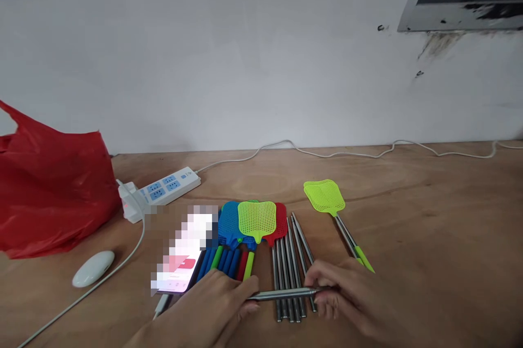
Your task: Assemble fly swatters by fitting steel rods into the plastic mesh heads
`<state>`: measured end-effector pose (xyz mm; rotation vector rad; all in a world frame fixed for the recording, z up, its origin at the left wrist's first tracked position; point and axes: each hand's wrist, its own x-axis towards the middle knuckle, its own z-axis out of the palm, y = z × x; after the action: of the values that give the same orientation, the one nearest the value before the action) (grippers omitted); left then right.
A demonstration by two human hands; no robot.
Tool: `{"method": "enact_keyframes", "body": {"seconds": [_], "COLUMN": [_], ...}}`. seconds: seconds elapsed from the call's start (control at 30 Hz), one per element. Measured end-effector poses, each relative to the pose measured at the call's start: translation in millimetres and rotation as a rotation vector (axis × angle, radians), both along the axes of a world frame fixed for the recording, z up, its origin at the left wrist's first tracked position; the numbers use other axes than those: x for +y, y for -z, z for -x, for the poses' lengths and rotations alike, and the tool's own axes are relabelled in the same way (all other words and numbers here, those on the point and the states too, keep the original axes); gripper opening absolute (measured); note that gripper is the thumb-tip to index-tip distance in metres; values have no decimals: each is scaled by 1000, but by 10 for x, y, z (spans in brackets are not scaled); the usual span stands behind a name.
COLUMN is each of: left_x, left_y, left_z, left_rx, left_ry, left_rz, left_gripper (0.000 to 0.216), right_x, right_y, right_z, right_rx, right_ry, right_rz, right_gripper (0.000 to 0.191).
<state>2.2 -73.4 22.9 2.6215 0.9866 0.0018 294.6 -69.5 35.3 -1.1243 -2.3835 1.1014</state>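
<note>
Between my two hands a metal telescopic rod (281,294) is held level, crosswise above the table. My left hand (216,301) is closed on its left end, and my right hand (343,293) pinches the right end. Below it lie several more metal rods (286,261), side by side. To their left are coloured handle grips (226,262) in blue, green, red and yellow, partly hidden by my left hand. Fly swatter heads (257,220) in blue, yellow-green and red overlap behind them. Yellow-green fly swatters (324,195) with rods and grips lie at the right.
A lit phone (183,255), partly blurred, lies left of the grips. Further left are a white power strip (171,187), a white rounded device (93,269) and a red plastic bag (57,184). A white cable (327,155) runs along the wall.
</note>
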Motion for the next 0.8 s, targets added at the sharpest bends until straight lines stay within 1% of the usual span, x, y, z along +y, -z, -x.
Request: {"method": "enact_keyframes", "body": {"seconds": [0.07, 0.13, 0.23, 0.3, 0.4, 0.43, 0.5, 0.57, 0.67, 0.8], "left_x": [-10, -17, -10, 17, 95, 127, 188, 233, 258, 246], "left_y": [-15, -52, -141, -195, -220, -210, -168, -114, -46, -8], "left_z": [-48, -82, -131, -158, -186, -195, -215, -239, -270, -279], "left_rx": [-3, -25, -106, -179, -240, -242, -230, -217, -207, -232], "left_ry": [-30, -69, -81, -67, -93, -106, -113, -92, -55, -27], "left_rz": [11, 23, 53, 74, 34, 11, -27, -65, -136, -193], "left_gripper": [28, 30, 27, 23, 23, 24, 23, 23, 24, 23], "right_x": [31, 77, 159, 234, 392, 453, 572, 671, 759, 785], "right_y": [29, 72, 130, 143, 102, 80, 49, 58, 153, 319], "right_z": [6, -22, -79, -125, -206, -231, -266, -264, -183, -48], "right_rx": [42, 132, 371, 533, 761, 804, 799, 672, 501, 479], "right_ry": [35, 97, 232, 381, 688, 752, 777, 753, 702, 642], "right_rz": [34, 129, 283, 300, 214, 212, 215, 232, 242, 196], "right_gripper": [18, 19, 28, 33, 35, 35, 39, 41, 41, 52]}}
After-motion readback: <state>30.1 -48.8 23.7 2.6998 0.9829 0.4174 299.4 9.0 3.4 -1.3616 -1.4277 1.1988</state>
